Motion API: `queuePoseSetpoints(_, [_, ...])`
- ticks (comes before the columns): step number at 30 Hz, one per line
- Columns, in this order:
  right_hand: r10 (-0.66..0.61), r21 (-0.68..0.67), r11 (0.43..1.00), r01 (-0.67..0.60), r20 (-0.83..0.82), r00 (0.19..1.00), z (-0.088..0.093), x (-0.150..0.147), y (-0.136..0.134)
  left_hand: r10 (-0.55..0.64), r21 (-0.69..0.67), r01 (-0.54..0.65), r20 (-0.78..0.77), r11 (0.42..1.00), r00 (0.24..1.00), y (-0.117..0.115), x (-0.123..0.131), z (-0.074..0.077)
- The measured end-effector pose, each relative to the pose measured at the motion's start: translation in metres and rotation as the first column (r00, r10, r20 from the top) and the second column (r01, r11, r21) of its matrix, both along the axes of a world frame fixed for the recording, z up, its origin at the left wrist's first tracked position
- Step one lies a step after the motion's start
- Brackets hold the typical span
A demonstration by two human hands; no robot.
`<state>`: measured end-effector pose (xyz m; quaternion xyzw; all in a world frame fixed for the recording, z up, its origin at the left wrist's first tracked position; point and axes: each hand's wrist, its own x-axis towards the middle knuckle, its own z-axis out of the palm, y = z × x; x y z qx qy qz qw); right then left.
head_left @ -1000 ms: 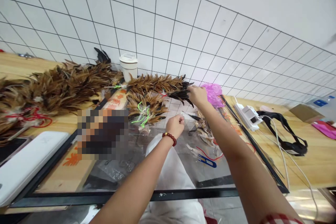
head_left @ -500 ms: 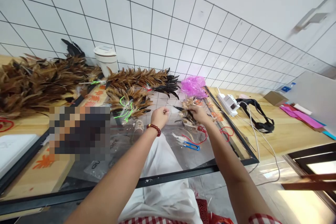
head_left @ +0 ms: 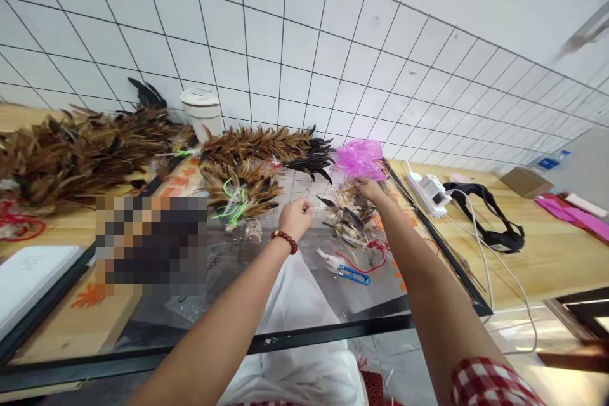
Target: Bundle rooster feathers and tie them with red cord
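Note:
My left hand [head_left: 295, 218], with a beaded bracelet at the wrist, hovers over the glass tabletop. Its fingers are pinched together, and whatever they hold is too small to make out. To the right, my right hand [head_left: 371, 190] reaches to the far side of a loose feather pile [head_left: 349, 219], its fingers bent closed among the feathers. What lies between those fingertips is hidden. Blue thread snips [head_left: 353, 275] and red cord [head_left: 375, 255] lie on the near side of the pile. A feather bundle tied with green string [head_left: 240, 193] rests left of my left hand.
A long feather strand [head_left: 261, 143] lies along the back, beside a white lidded cup [head_left: 202, 113]. A pink plastic bag [head_left: 361, 158] sits behind the pile. Toward the right are a power strip [head_left: 427, 193] with cables and a black strap [head_left: 495, 219]. A large feather mass [head_left: 76, 158] covers the left.
My right hand has moved from the middle of the feather pile to its far edge, near the pink bag. My left hand stays pinched in nearly the same spot. The view has shifted slightly.

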<state>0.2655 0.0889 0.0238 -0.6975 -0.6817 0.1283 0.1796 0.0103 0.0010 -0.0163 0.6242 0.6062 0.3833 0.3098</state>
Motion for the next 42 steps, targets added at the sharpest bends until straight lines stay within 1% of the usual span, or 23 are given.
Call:
queuePoseSetpoints(3, [0.185, -0.033, 0.982, -0.187, -0.046, 0.982, -0.004, -0.022, -0.022, 0.003, 0.011, -0.003, 0.009, 1.0, 1.0, 0.001, 0.0, -0.001])
queuePoseSetpoints(6, [0.36, -0.046, 0.93, -0.366, -0.101, 0.928, -0.005, -0.038, -0.053, -0.012, 0.018, 0.012, 0.025, 1.0, 1.0, 0.004, -0.001, -0.004])
queuePoseSetpoints(8, [0.437, -0.031, 0.894, -0.447, -0.153, 0.886, -0.003, -0.042, -0.072, -0.017, 0.021, 0.016, 0.044, 1.0, 0.999, 0.005, -0.001, -0.006])
queuePoseSetpoints(10, [0.47, 0.027, 0.878, -0.478, -0.243, 0.849, 0.001, -0.04, -0.086, -0.02, 0.014, 0.019, 0.077, 1.0, 0.997, 0.006, -0.001, -0.007])
queuePoseSetpoints(11, [0.46, 0.07, 0.885, -0.461, -0.291, 0.839, 0.003, -0.037, -0.091, -0.023, 0.006, 0.023, 0.099, 1.0, 0.995, 0.006, -0.001, -0.007])
queuePoseSetpoints(13, [0.388, 0.159, 0.922, -0.354, -0.385, 0.837, 0.007, -0.024, -0.097, -0.028, -0.017, 0.03, 0.141, 0.999, 0.99, 0.006, -0.001, -0.006])
queuePoseSetpoints(15, [0.254, 0.214, 0.962, -0.17, -0.468, 0.846, 0.006, -0.008, -0.099, -0.025, -0.032, 0.031, 0.17, 0.999, 0.985, 0.005, 0.0, -0.005])
queuePoseSetpoints(16, [0.178, 0.235, 0.97, -0.062, -0.513, 0.84, 0.004, 0.002, -0.099, -0.023, -0.036, 0.03, 0.178, 0.999, 0.984, 0.005, 0.0, -0.004])
queuePoseSetpoints(17, [0.105, 0.253, 0.966, 0.049, -0.559, 0.822, 0.0, 0.01, -0.099, -0.02, -0.038, 0.028, 0.183, 0.999, 0.983, 0.004, 0.0, -0.003])
queuePoseSetpoints(19, [-0.005, 0.279, 0.932, 0.232, -0.63, 0.777, -0.009, 0.022, -0.099, -0.019, -0.042, 0.028, 0.188, 0.999, 0.982, 0.004, 0.001, -0.002])
queuePoseSetpoints(20, [-0.036, 0.288, 0.914, 0.285, -0.644, 0.764, -0.013, 0.025, -0.099, -0.02, -0.044, 0.029, 0.188, 0.999, 0.982, 0.004, 0.001, -0.002])
queuePoseSetpoints(21, [-0.051, 0.291, 0.907, 0.305, -0.642, 0.765, -0.016, 0.025, -0.1, -0.02, -0.044, 0.028, 0.186, 0.999, 0.982, 0.005, 0.001, -0.002])
queuePoseSetpoints(23, [-0.054, 0.281, 0.922, 0.266, -0.587, 0.808, -0.016, 0.017, -0.101, -0.018, -0.036, 0.025, 0.179, 0.999, 0.984, 0.005, 0.001, -0.004])
queuePoseSetpoints(25, [-0.031, 0.272, 0.945, 0.181, -0.477, 0.878, -0.01, 0.002, -0.101, -0.02, -0.015, 0.023, 0.174, 1.0, 0.985, 0.006, 0.0, -0.007])
queuePoseSetpoints(27, [0.008, 0.269, 0.96, 0.081, -0.314, 0.949, 0.001, -0.015, -0.098, -0.025, 0.003, 0.025, 0.176, 1.0, 0.984, 0.006, 0.0, -0.009])
queuePoseSetpoints(29, [0.009, 0.262, 0.965, 0.025, -0.128, 0.992, 0.007, -0.029, -0.094, -0.026, 0.007, 0.026, 0.188, 1.0, 0.982, 0.005, -0.001, -0.01])
queuePoseSetpoints(31, [-0.073, 0.266, 0.962, 0.065, 0.02, 0.997, 0.007, -0.036, -0.09, -0.021, -0.006, 0.023, 0.214, 1.0, 0.977, 0.003, 0.0, -0.008])
queuePoseSetpoints(33, [-0.148, 0.274, 0.953, 0.125, 0.068, 0.987, -0.001, -0.037, -0.087, 0.0, -0.034, 0.01, 0.271, 0.999, 0.962, 0.001, 0.0, -0.003])
queuePoseSetpoints(35, [-0.129, 0.299, 0.946, 0.129, -0.019, 0.991, -0.01, -0.033, -0.087, 0.033, -0.052, -0.016, 0.357, 0.999, 0.933, -0.002, 0.001, 0.003])
queuePoseSetpoints(37, [-0.025, 0.358, 0.928, 0.099, -0.204, 0.979, -0.016, -0.031, -0.088, 0.051, -0.017, -0.048, 0.427, 0.999, 0.903, -0.005, 0.001, 0.008])
queuePoseSetpoints(39, [0.114, 0.412, 0.909, 0.059, -0.382, 0.917, -0.017, -0.033, -0.092, 0.057, 0.027, -0.08, 0.48, 0.996, 0.875, -0.007, 0.001, 0.013])
queuePoseSetpoints(41, [0.227, 0.418, 0.908, 0.008, -0.51, 0.83, -0.015, -0.043, -0.097, 0.053, 0.027, -0.081, 0.535, 0.996, 0.843, -0.01, 0.002, 0.016])
queuePoseSetpoints(42, [0.262, 0.408, 0.913, -0.012, -0.564, 0.783, -0.014, -0.051, -0.1, 0.046, 0.01, -0.063, 0.568, 0.998, 0.821, -0.012, 0.004, 0.018])
